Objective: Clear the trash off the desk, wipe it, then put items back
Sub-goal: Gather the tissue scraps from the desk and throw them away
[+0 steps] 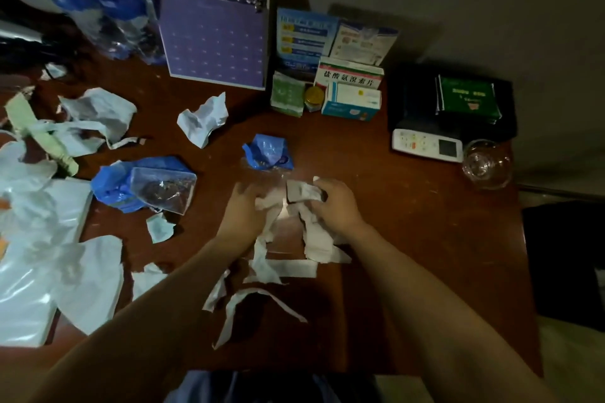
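The desk [409, 239] is the landmark: dark brown wood, trash mostly on its left half & centre, keepers along its far edge. Step in hand looks like gathering torn paper at desk centre into one wad. Both hands work the paper strips [294, 258]: the left hand [244, 206] is curled loosely over the left part of the bunch, the right hand [334, 203] closed round crumpled tissue at the bunch's top, fingers tucked in. To do it well, imo: sweep the loose tails lying nearer the desk's front edge up into the wad before lifting, so nothing trails or drops; keep the wad compact w/ both palms; then go for the bigger stuff left of centre. Long axis of the strip pile runs roughly from far edge toward front edge, tails pointing at the person; one flat strip crosses it left-to-right. Other trash, big to small: white plastic bags [39, 255] at the desk's left edge, blue wrapper [144, 183] left of centre, crumpled paper [203, 119] further back, small blue bag [268, 152] just beyond the hands. Medicine boxes [350, 91] at the far edge & a glass [486, 163] at far right stay put for now.
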`<state>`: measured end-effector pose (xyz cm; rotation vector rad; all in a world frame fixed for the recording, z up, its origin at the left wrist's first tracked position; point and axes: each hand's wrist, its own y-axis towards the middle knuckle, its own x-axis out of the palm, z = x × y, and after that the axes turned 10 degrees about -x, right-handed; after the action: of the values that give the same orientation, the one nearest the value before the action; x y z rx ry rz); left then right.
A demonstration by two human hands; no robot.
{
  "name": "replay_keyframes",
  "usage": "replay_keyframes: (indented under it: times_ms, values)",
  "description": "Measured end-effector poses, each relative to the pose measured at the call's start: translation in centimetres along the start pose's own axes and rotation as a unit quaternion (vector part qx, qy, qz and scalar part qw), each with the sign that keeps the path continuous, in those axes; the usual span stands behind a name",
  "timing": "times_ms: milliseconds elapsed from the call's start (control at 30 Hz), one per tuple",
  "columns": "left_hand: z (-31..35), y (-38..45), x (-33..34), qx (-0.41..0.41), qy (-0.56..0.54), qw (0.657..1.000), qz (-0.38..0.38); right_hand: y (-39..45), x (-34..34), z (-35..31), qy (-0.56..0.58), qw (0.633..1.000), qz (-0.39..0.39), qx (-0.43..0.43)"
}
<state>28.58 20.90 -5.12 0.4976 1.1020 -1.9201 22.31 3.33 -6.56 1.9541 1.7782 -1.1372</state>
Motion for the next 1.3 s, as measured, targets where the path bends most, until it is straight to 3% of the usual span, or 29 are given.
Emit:
replay_keyframes:
  times_ms: [133, 333, 500, 700, 933, 1100, 1300]
  values:
    - [0.4, 0.3, -1.4, 0.022, -0.053, 0.998, 0.007, -0.1, -0.3, -0.3, 0.107, 0.991, 0.073, 0.024]
    - [1.7, 0.6, -0.6, 0.037, -0.026, 0.998, -0.042, -1.0, -2.3, 0.4, 0.121, 0.984, 0.123, 0.05]
    - [3.4, -0.6, 1.9, 0.1, -0.034, 0.991, -0.079, -2.1, -4.5, 1.2, 0.085, 0.985, 0.135, 0.07]
    - [3.9, -2.1, 4.8, 0.07, 0.171, 0.977, -0.107, -3.9, -6.3, 2.2, 0.101, 0.978, 0.169, 0.068]
    - [5.9, -2.4, 7.6, 0.053, 0.12, 0.989, -0.061, -5.8, -6.4, 3.5, 0.214, 0.953, 0.172, 0.131]
    - [6.1, -2.6, 8.3, 0.055, 0.166, 0.983, -0.047, -6.3, -6.4, 4.2, 0.222, 0.948, 0.162, 0.158]
    - [5.6, -2.9, 7.3, 0.065, 0.147, 0.986, -0.034, -6.7, -7.4, 4.3, 0.184, 0.946, 0.211, 0.166]
